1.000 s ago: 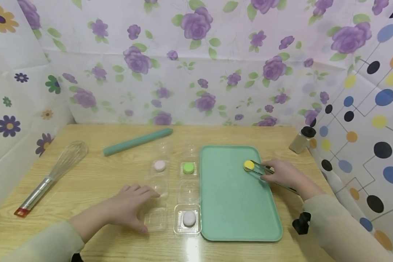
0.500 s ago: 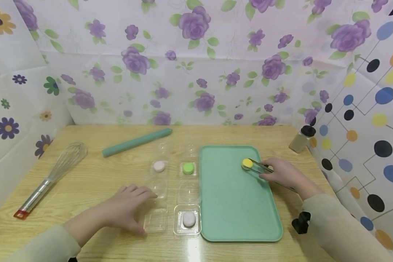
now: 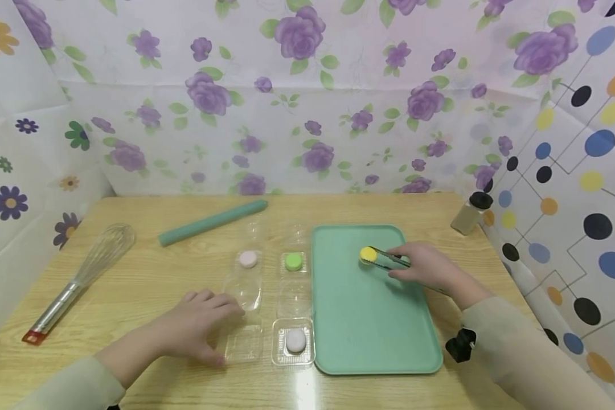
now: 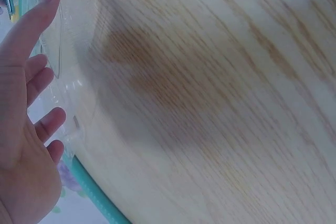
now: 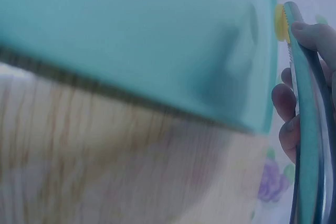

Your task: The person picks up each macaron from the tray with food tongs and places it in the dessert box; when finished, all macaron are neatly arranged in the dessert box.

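Observation:
My right hand (image 3: 427, 266) grips metal tongs (image 5: 310, 129), whose tips pinch a yellow macaron (image 3: 368, 255) above the back part of the green tray (image 3: 374, 319). My left hand (image 3: 192, 326) hovers low at the left edge of a clear plastic box (image 3: 243, 344), fingers relaxed and holding nothing; whether it touches the box I cannot tell. Beside that box, another clear box (image 3: 279, 359) holds a pale purple macaron (image 3: 295, 340). Farther back, a pink macaron (image 3: 247, 259) and a green macaron (image 3: 293, 261) sit in similar boxes. Clear lids lie behind the boxes.
A teal rolling pin (image 3: 212, 222) lies at the back left of the wooden table. At far left is a whisk (image 3: 79, 285) with a red-ended handle. A black-capped jar (image 3: 471, 214) stands at the back right corner. Patterned cloths wall in three sides.
My right hand, with the tongs and yellow macaron, has moved left over the tray, away from its right rim. My left hand has hardly moved.

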Motion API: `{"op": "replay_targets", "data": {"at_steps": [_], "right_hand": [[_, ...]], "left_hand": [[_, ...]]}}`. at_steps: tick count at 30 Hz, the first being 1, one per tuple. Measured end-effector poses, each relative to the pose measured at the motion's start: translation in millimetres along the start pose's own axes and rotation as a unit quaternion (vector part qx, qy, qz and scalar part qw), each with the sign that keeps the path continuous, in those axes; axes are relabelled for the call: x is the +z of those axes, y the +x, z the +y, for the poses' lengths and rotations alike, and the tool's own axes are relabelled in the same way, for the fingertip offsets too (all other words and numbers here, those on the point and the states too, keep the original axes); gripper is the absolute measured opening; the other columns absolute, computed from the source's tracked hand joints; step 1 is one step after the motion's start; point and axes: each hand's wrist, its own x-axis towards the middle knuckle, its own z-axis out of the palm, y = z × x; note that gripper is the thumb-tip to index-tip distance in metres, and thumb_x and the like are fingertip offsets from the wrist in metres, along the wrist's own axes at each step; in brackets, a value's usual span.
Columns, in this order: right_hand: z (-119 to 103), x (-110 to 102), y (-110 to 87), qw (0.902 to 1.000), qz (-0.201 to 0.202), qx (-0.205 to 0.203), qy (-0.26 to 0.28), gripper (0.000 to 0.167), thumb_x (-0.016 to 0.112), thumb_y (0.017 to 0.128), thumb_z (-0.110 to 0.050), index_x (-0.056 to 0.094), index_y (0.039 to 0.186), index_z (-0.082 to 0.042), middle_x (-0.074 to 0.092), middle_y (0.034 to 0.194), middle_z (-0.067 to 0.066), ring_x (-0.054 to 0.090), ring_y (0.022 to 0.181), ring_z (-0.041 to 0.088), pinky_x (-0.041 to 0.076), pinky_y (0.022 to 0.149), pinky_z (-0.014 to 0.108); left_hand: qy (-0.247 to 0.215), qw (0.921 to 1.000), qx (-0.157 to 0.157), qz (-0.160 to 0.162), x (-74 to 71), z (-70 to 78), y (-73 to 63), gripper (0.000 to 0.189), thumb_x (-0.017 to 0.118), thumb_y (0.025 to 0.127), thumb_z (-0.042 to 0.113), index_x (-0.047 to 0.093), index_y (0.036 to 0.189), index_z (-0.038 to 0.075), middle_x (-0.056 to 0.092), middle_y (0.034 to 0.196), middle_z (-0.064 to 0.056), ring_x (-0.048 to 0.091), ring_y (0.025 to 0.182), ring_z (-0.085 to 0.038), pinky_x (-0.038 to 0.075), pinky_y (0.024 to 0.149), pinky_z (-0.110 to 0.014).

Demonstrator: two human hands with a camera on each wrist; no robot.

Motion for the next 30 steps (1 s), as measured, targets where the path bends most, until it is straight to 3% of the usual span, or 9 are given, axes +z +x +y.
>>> {"op": "replay_targets", "data": {"at_steps": [4,12,20,30], "right_hand": [[-11,1,2.4,1.0000,-0.002,-0.008,0.004,0.050,0.070,0.083,-0.035,0.060,0.126,-0.010,0.063,0.115,0.005,0.059,0.098,0.020,0.049,0.074,0.038],[-35,5,6.5,0.9993,-0.005,-0.035,-0.010,0.050,0.070,0.083,-0.037,0.061,0.126,-0.014,0.062,0.118,0.003,0.057,0.108,0.023,0.049,0.085,0.043],[-64,10,13.5,0.9936,-0.010,-0.110,-0.021,0.048,0.070,0.082,-0.037,0.062,0.123,-0.015,0.064,0.113,0.001,0.060,0.101,0.018,0.050,0.082,0.038],[-95,19,23.8,0.9837,-0.024,-0.177,-0.020,0.046,0.070,0.081,-0.037,0.064,0.121,-0.014,0.064,0.111,-0.002,0.059,0.090,0.011,0.050,0.076,0.031]], "left_hand": [[0.008,0.9999,0.010,0.011,-0.3,-0.3,-0.7,0.077,0.076,0.060,0.059,0.056,0.124,0.021,0.052,0.121,0.011,0.042,0.096,-0.014,0.033,0.078,-0.037],[0.002,1.0000,0.003,0.002,-1.2,0.4,-0.7,0.076,0.077,0.061,0.058,0.057,0.124,0.022,0.051,0.121,0.013,0.042,0.098,-0.013,0.033,0.080,-0.038],[0.017,0.9997,0.017,0.002,-4.3,2.7,-0.6,0.074,0.075,0.062,0.059,0.059,0.123,0.020,0.053,0.119,0.011,0.043,0.097,-0.015,0.033,0.078,-0.037],[0.020,0.9997,0.011,-0.007,-3.6,1.9,-0.5,0.075,0.075,0.062,0.058,0.059,0.125,0.021,0.053,0.116,0.010,0.043,0.095,-0.014,0.032,0.077,-0.035]]}}
